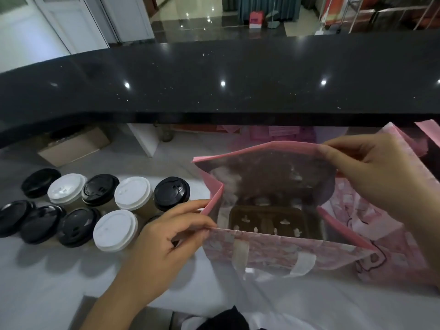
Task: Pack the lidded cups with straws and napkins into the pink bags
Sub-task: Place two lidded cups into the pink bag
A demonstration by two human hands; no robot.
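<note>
Pink bag [273,248] stands on the white counter [59,277] just in front of us, mouth spread so we can see the brown cup tray [273,222] seated at its bottom. Our left hand [164,236] pinches the near rim at the left corner, fingers clamped on it; our right hand [371,170] pinches the far rim, pulling the opening wide, we judge, for loading. Lidded cups [95,206] wait clustered to the left, within easy reach.
</note>
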